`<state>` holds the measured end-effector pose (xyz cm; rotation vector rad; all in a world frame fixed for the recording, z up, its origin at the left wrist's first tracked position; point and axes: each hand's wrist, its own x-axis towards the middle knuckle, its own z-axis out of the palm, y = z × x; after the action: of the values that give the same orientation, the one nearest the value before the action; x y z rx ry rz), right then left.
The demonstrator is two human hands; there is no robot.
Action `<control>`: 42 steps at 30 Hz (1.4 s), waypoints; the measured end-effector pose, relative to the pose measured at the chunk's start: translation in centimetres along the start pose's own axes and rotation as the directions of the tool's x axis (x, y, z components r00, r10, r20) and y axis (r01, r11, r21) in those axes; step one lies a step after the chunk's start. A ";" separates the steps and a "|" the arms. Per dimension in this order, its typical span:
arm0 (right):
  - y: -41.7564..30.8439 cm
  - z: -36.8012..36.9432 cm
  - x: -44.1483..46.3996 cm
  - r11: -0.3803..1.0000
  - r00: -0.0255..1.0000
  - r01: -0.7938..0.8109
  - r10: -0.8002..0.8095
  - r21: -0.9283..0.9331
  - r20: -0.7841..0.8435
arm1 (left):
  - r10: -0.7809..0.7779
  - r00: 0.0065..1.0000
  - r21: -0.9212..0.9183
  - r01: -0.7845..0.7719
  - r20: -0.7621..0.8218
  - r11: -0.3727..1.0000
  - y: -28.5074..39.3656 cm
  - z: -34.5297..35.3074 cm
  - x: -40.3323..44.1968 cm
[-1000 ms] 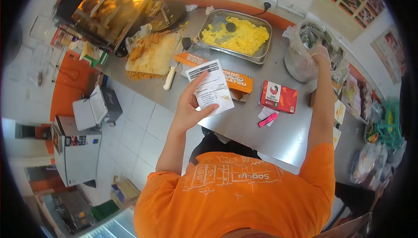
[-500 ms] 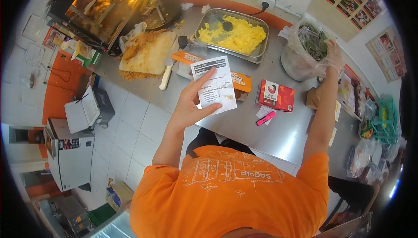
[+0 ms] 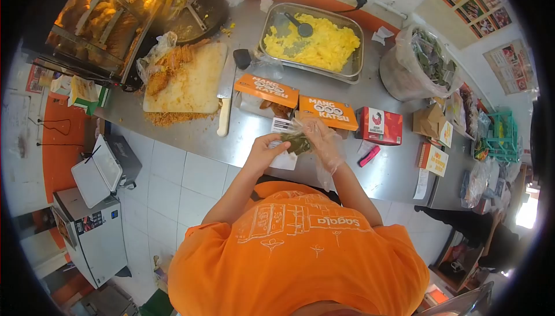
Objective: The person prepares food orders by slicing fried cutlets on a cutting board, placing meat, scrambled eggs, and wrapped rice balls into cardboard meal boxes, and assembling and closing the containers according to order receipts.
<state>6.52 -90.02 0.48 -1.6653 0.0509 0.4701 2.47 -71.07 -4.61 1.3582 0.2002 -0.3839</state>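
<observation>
Both hands meet at the counter's front edge. My left hand [image 3: 267,149] pinches a small clear bag with dark green contents [image 3: 298,143]. Gathered round the bag's top is my right hand [image 3: 322,138], which wears a loose clear plastic glove. A printed paper slip [image 3: 284,160] lies under the hands, partly covered. Just beyond them stand two orange-and-white food boxes, the left one [image 3: 267,89] with fried pieces inside and the right one [image 3: 328,112] partly behind my right hand. To the right are a red box [image 3: 380,126] and a pink marker [image 3: 369,155].
A tray of scrambled egg [image 3: 358,61] lies at the back. On the left are a cutting board [image 3: 199,87], a knife [image 3: 224,113] and a heated display case [image 3: 95,24]. At the right, a bag-lined bucket [image 3: 399,73] holds several green packets; small boxes [image 3: 432,159] lie nearer.
My right hand has come from the bucket to the front of the boxes with the small bag. My left hand has let the slip down and taken hold of the bag.
</observation>
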 end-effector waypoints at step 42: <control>-4.4 0.3 46.2 0.018 0.960 -0.207 -0.191 -0.978 -0.206 | 0.532 0.845 0.950 -0.203 0.047 0.239 9.8 -15.9 27.7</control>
<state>50.02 -78.16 -10.74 -3.2623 -0.1084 0.1965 32.98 -58.16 -8.94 2.6019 -0.1836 0.2206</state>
